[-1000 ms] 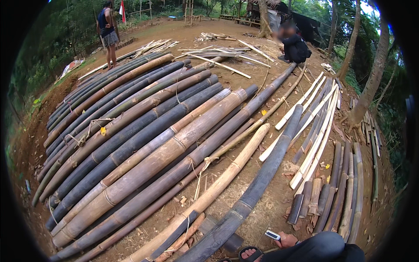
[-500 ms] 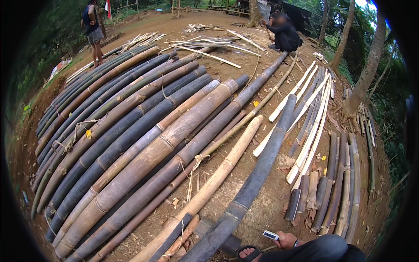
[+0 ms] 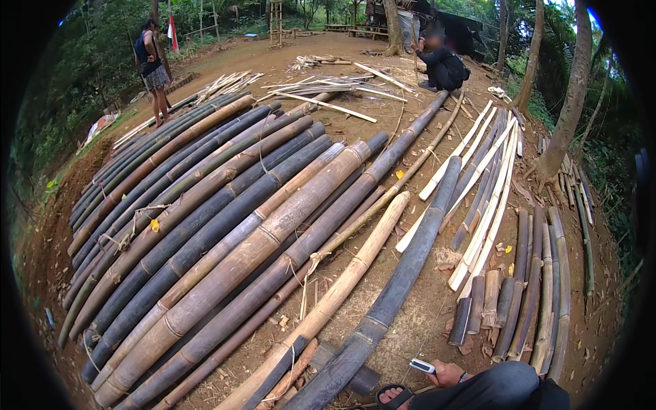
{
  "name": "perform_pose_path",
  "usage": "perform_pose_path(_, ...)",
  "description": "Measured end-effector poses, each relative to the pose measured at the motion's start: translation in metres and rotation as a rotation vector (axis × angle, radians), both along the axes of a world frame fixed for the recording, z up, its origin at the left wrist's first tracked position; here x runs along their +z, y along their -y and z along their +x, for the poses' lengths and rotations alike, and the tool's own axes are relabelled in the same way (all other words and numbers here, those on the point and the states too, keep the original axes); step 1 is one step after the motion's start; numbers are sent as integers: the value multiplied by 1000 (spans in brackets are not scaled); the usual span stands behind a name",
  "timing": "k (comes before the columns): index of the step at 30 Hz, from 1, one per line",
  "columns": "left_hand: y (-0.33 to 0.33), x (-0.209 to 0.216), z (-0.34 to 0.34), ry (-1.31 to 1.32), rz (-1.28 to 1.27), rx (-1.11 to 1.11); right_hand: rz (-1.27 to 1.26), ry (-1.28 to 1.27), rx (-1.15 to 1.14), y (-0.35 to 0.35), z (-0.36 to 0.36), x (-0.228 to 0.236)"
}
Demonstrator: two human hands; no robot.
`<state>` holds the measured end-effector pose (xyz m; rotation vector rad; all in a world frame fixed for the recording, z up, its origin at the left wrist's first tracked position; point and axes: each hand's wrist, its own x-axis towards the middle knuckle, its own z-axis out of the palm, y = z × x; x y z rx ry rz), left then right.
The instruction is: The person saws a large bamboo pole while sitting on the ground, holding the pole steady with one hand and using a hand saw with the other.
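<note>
My right hand (image 3: 447, 374), with a bracelet at the wrist, shows at the lower edge beyond my bent knee (image 3: 509, 383). Its fingers are closed round a small white oblong thing with a dark face (image 3: 423, 367); its kind I cannot make out. Left of the hand runs a long dark bamboo pole (image 3: 379, 307), apart from it. A short dark block (image 3: 355, 372) lies under that pole. Beside it is a pale bamboo pole (image 3: 352, 273), with a dark split piece (image 3: 279, 372) on its near end. My left hand is out of view.
A large row of bamboo poles (image 3: 225, 253) fills the left. Pale split strips (image 3: 488, 212) and short bamboo lengths (image 3: 526, 287) lie right, near tree trunks (image 3: 567, 123). A person in black (image 3: 444, 65) crouches far off with an upright stick; another person (image 3: 150, 61) stands far left.
My view has shifted slightly, so the far poles and people sit a little lower in it. My right hand keeps the white thing in nearly the same place.
</note>
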<state>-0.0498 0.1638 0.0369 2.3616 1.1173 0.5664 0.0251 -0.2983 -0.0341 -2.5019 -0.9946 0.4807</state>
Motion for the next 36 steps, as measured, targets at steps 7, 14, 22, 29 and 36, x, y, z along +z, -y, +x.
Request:
perform_pose_path(7, -1, 1, 6, 0, 6, 11, -106, -91, -36, 1, -8, -1)
perform_pose_path(14, 2, -3, 5, 16, 6, 14, -117, -149, -56, -1, -8, -1)
perform_pose_path(22, 7, 8, -7, 80, 7, 5, -164, -150, -91, -8, -4, 12)
perform_pose_path(29, 28, 17, -77, 157, -43, 43, -77, -33, -90, -8, -9, 4)
perform_pose_path(36, 106, -16, -238, 267, -266, 144, -63, 83, -153, 6, -12, -18)
